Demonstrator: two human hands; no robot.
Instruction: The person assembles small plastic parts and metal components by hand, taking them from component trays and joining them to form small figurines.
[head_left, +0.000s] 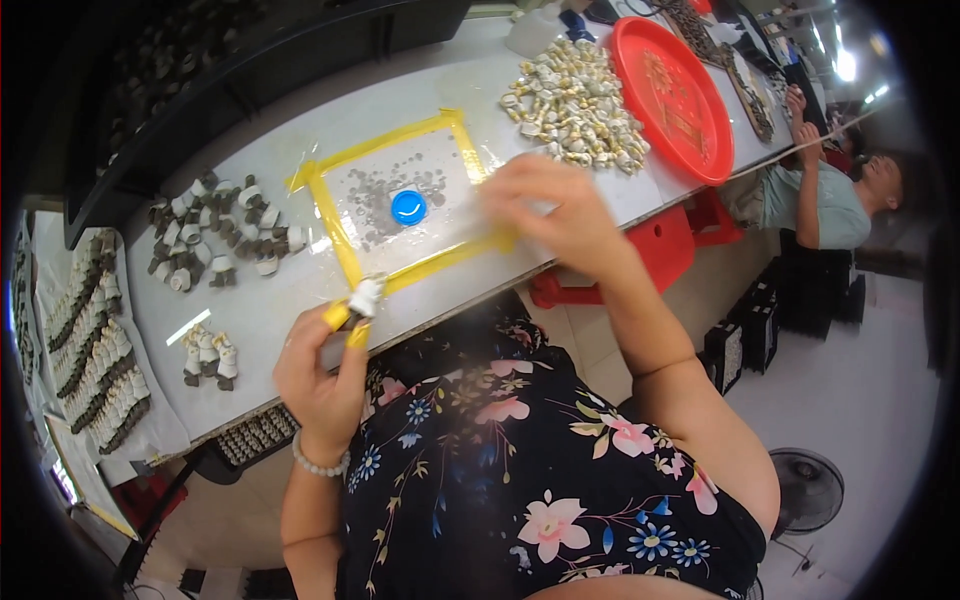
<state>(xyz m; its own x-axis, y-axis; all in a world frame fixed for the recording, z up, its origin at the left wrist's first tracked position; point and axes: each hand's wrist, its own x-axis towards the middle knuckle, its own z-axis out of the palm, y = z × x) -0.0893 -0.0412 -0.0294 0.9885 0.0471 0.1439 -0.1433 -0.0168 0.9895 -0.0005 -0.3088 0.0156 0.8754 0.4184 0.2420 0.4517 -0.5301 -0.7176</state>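
My left hand [325,375], with yellow tape on its thumb and a fingertip, pinches a small white figurine [366,296] with a dark lower part at the table's near edge. My right hand [545,205] is smeared by motion over the right side of a rectangle of yellow tape [335,225]; whether its fingers hold anything cannot be made out. Inside the rectangle a round blue cap or shallow dish [408,208] sits among grey smudges. To the left lies a loose group of white-and-dark pieces [220,225]. Several finished-looking figurines [209,357] stand together nearer the left hand.
A heap of white-and-yellow pieces [575,105] lies at the far right beside a red oval tray [700,120]. Rows of figurines [95,345] fill the left end. A red stool [655,255] stands under the edge. Another person [835,205] sits farther right. A fan [808,490] is behind.
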